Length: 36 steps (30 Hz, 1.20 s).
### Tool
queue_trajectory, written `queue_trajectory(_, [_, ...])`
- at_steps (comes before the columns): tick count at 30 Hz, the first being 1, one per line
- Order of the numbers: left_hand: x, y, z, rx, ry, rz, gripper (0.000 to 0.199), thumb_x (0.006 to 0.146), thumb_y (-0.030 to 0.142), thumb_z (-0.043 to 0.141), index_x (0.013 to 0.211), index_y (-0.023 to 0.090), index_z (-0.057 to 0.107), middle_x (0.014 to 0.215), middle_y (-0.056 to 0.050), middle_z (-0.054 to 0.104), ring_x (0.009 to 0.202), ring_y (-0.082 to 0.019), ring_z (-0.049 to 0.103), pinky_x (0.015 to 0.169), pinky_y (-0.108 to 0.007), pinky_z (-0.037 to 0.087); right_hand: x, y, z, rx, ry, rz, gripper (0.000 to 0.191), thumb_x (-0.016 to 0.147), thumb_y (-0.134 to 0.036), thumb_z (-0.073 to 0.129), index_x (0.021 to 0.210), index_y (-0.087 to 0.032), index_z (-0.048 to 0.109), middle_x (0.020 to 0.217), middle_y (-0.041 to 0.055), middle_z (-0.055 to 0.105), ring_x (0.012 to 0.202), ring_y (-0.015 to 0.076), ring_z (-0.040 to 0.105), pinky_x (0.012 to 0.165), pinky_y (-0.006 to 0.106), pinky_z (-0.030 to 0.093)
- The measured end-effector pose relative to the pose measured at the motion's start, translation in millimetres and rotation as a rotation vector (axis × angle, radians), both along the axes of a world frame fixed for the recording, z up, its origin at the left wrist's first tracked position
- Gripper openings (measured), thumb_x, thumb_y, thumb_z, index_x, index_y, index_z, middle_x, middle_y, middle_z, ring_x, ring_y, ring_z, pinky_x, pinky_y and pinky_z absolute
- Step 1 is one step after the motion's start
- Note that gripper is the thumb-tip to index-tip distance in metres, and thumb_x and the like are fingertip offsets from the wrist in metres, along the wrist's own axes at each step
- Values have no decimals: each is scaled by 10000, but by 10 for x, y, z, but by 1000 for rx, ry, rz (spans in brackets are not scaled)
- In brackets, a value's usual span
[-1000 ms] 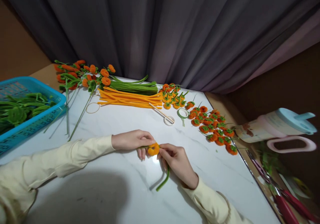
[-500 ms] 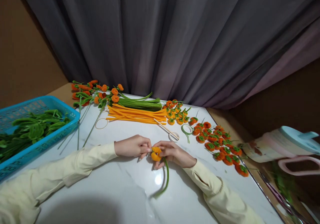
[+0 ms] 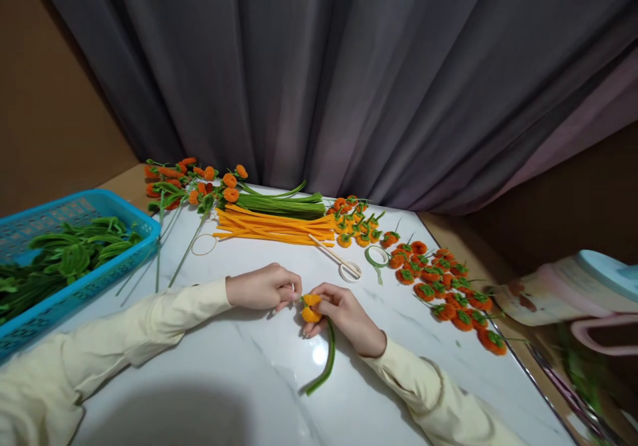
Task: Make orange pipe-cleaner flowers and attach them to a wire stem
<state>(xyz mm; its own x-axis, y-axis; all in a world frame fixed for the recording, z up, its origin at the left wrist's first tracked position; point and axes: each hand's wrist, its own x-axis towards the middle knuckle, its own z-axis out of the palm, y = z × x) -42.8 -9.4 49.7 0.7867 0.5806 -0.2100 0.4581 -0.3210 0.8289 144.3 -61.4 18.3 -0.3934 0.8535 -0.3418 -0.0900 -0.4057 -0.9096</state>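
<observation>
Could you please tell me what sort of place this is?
It is probably a small craft workspace. On the white table lie bundles of orange strips and green strips, many orange flower heads are spread toward the right, and the right hand holds a yellow-orange flower.

Behind the table (image 3: 249, 359) hangs a curtain (image 3: 319, 80). At its left side, a basket (image 3: 107, 278) holds leaves (image 3: 70, 253). Along the back, from left to right, lie stemmed flowers (image 3: 209, 173), then two bundles of sticks (image 3: 269, 225), one before the other, then flower heads (image 3: 431, 274), which spread forward near the right edge. Before the bundles lies a rod (image 3: 329, 251), its end upon a ring (image 3: 343, 275); to its right, a tape roll (image 3: 369, 258). In front, one flower (image 3: 310, 309) is between left hand (image 3: 264, 288) and right hand (image 3: 349, 316). Beyond the right edge is a cup (image 3: 541, 290).
</observation>
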Motion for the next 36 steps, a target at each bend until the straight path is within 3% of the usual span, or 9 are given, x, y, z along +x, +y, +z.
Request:
queue_trajectory(3, [27, -49, 29, -59, 19, 4, 141, 800, 103, 430, 695, 151, 511, 484, 62, 514, 442, -65, 431, 484, -146, 333, 1, -13, 12, 91, -119, 43, 214, 639, -230, 570, 828, -156, 502, 668, 8, 632, 515, 174, 636, 432, 246, 495])
queue_trajectory(8, [50, -123, 79, -126, 9, 5, 151, 829, 153, 424, 702, 154, 506, 476, 63, 502, 431, -69, 418, 473, -155, 329, 7, -74, 30, 599, -483, 47, 145, 684, -168, 525, 789, -150, 623, 638, -11, 586, 497, 82, 504, 475, 185, 386])
queue_trajectory(11, [30, -135, 114, -80, 23, -1, 160, 817, 118, 418, 687, 155, 505, 451, 72, 472, 420, -66, 407, 477, -152, 331, 12, -104, 34, 758, -563, 42, 171, 701, -146, 486, 749, -144, 650, 600, -11, 568, 512, 77, 457, 500, 183, 353])
queue_trajectory(14, [6, -122, 139, -42, 26, -17, 178, 797, 73, 409, 661, 158, 486, 446, 74, 464, 427, -62, 407, 490, -143, 340, 20, -110, 23, 720, -570, 44, 196, 699, -137, 465, 752, -138, 654, 566, -15, 565, 482, 73, 443, 488, 178, 340])
queue_trajectory(21, [-36, -55, 177, 23, 34, -54, 182, 788, 61, 426, 654, 156, 504, 439, 76, 464, 439, -60, 437, 505, -131, 351, 7, -109, -29, 402, -440, 39, 164, 707, -225, 482, 759, -130, 604, 444, -26, 535, 352, 103, 487, 377, 183, 349])
queue_trajectory(29, [-78, -6, 169, 53, 31, -63, 195, 798, 64, 426, 652, 155, 519, 443, 71, 477, 453, -61, 459, 523, -128, 364, 24, -63, -16, 238, -367, 23, 150, 671, -241, 540, 750, -128, 600, 408, -54, 504, 302, 78, 449, 324, 157, 310])
queue_trajectory(32, [-76, 5, 138, -23, 64, -94, 179, 838, 117, 409, 700, 159, 514, 480, 63, 504, 436, -61, 444, 510, -140, 370, 32, -44, -25, 163, -258, 75, 214, 698, -287, 564, 826, -122, 609, 414, -50, 515, 307, 82, 459, 337, 162, 322])
queue_trajectory(36, [-47, 0, 65, -139, 84, -177, 241, 909, 286, 371, 744, 163, 496, 624, 13, 591, 528, -80, 497, 539, -159, 393, 17, -32, -29, 174, -231, 103, 301, 746, -335, 582, 946, -119, 641, 439, -41, 533, 312, 78, 459, 337, 169, 314])
